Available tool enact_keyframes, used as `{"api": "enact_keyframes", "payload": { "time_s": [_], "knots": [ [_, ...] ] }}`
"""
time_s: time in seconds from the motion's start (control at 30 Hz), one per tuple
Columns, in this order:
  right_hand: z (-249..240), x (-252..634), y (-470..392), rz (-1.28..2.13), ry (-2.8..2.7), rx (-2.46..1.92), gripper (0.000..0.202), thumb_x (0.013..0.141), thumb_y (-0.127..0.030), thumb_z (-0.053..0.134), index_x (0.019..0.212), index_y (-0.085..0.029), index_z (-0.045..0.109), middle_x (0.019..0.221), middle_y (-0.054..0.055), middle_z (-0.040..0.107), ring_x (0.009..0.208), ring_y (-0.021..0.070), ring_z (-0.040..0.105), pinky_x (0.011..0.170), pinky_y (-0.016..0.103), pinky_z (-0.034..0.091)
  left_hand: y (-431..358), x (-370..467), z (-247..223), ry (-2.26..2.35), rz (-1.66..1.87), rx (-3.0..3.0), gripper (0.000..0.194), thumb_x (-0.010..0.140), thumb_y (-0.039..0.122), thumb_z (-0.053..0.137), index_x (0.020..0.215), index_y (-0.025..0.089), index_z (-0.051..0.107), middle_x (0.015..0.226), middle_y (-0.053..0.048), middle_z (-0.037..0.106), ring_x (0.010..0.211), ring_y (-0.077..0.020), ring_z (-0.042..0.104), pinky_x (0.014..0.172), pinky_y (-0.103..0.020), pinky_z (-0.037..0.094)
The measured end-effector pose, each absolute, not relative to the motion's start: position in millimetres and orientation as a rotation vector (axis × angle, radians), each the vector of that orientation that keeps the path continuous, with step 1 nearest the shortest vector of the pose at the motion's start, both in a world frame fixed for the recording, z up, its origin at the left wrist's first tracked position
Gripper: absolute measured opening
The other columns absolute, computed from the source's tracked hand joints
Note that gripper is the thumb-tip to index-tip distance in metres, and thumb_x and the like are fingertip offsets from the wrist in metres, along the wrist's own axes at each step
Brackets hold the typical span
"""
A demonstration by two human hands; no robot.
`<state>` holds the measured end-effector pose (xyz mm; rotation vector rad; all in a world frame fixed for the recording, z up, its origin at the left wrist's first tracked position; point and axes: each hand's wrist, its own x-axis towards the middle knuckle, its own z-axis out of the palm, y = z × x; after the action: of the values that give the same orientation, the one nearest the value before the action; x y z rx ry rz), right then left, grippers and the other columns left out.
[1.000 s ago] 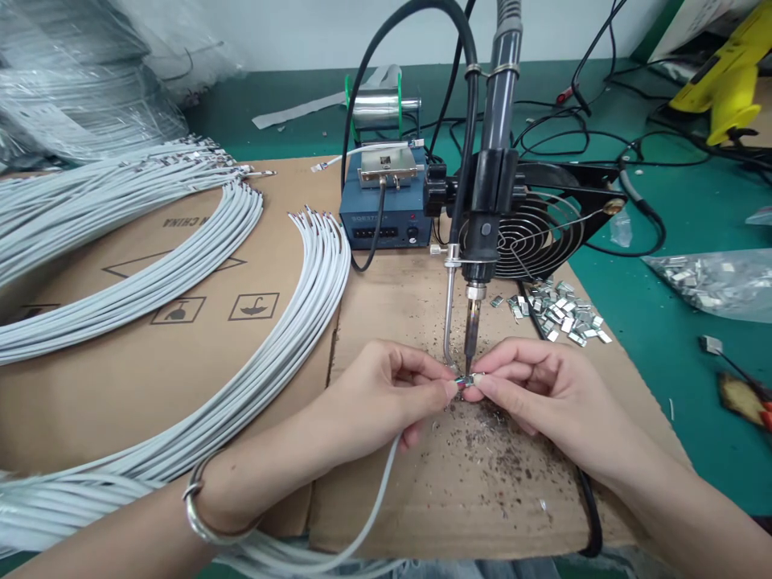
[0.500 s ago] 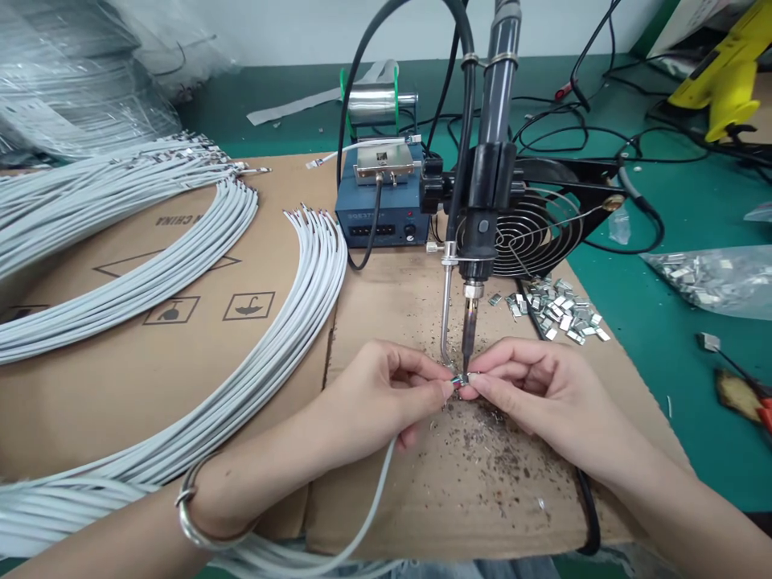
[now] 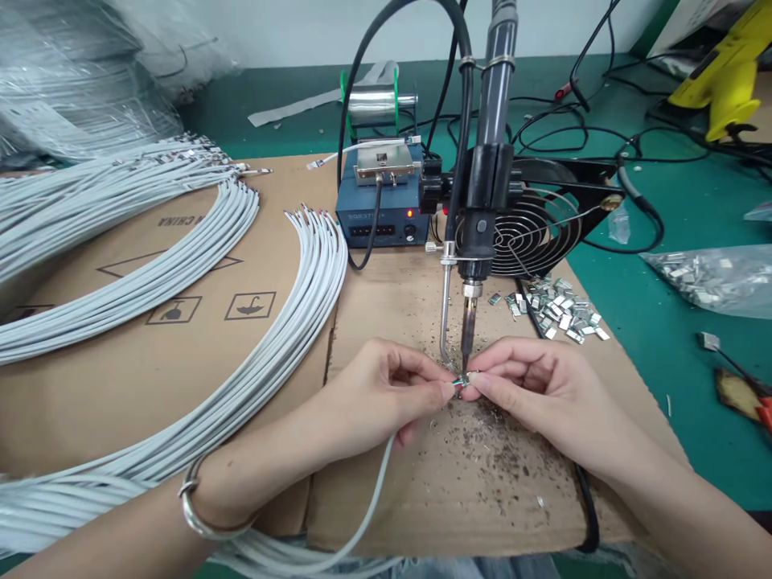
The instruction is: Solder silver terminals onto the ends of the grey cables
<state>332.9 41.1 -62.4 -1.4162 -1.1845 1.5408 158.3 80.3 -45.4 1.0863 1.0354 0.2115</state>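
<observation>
My left hand (image 3: 386, 398) pinches the end of a white cable (image 3: 369, 515) that trails down toward the front edge. My right hand (image 3: 531, 390) pinches a small metal connector (image 3: 463, 378) fitted on that cable end. Both fingertips meet just under the tip of a fixed soldering iron (image 3: 476, 241), which points straight down beside a bent metal feed tube (image 3: 445, 314). The iron's tip touches or nearly touches the connector. A silver bangle circles my left wrist.
Bundles of white cables (image 3: 283, 322) curve across a cardboard sheet (image 3: 181, 354). A blue soldering station (image 3: 383, 209) and solder spool (image 3: 374, 100) stand behind. A black fan (image 3: 536, 225), loose metal shells (image 3: 560, 310), a bag of shells (image 3: 712, 277) and a yellow glue gun (image 3: 724, 72) lie right.
Both hands hold nearly the same pose under the iron. The view has shifted slightly, and a red light now shows on the blue station.
</observation>
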Motion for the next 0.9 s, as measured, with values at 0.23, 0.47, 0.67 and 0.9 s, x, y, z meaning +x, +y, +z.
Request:
{"api": "enact_keyframes", "payload": {
  "time_s": [0.23, 0.47, 0.67, 0.9],
  "knots": [
    [-63.1, 334.6, 39.3, 1.533, -1.17, -1.398, 0.005, 0.072, -0.023, 0.066, 0.072, -0.018, 0.063, 0.068, 0.004, 0.071, 0.064, 0.014, 0.067, 0.054, 0.018, 0.051, 80.4, 159.3, -45.4, 1.064, 0.211, 1.065, 0.013, 0.073, 0.022, 0.062, 0.068, 0.009, 0.064, 0.039, 0.005, 0.047, 0.033, -0.0046, 0.04, 0.037, -0.015, 0.03],
    [-61.0, 334.3, 40.3, 1.567, -1.15, -1.368, 0.003, 0.074, -0.02, 0.065, 0.072, -0.018, 0.063, 0.067, 0.002, 0.071, 0.063, 0.0095, 0.066, 0.055, 0.012, 0.049, 81.1, 158.8, -45.6, 1.071, 0.209, 1.062, 0.012, 0.073, 0.021, 0.061, 0.07, 0.009, 0.064, 0.041, 0.005, 0.048, 0.034, -0.0042, 0.041, 0.036, -0.014, 0.03],
    [-61.8, 335.1, 40.2, 1.557, -1.151, -1.376, 0.002, 0.075, -0.019, 0.065, 0.073, -0.019, 0.064, 0.067, 0.001, 0.071, 0.061, 0.009, 0.065, 0.054, 0.012, 0.048, 80.9, 159.0, -45.4, 1.055, 0.218, 1.065, 0.013, 0.073, 0.022, 0.063, 0.07, 0.009, 0.064, 0.043, 0.005, 0.049, 0.035, -0.0042, 0.042, 0.037, -0.015, 0.03],
    [-63.5, 334.6, 40.1, 1.575, -1.13, -1.389, 0.002, 0.074, -0.019, 0.065, 0.073, -0.018, 0.063, 0.067, 0.002, 0.071, 0.063, 0.0096, 0.066, 0.056, 0.013, 0.049, 81.9, 159.9, -46.6, 1.051, 0.217, 1.072, 0.013, 0.074, 0.021, 0.061, 0.07, 0.009, 0.064, 0.041, 0.006, 0.048, 0.035, -0.004, 0.042, 0.037, -0.014, 0.031]
  ]
}}
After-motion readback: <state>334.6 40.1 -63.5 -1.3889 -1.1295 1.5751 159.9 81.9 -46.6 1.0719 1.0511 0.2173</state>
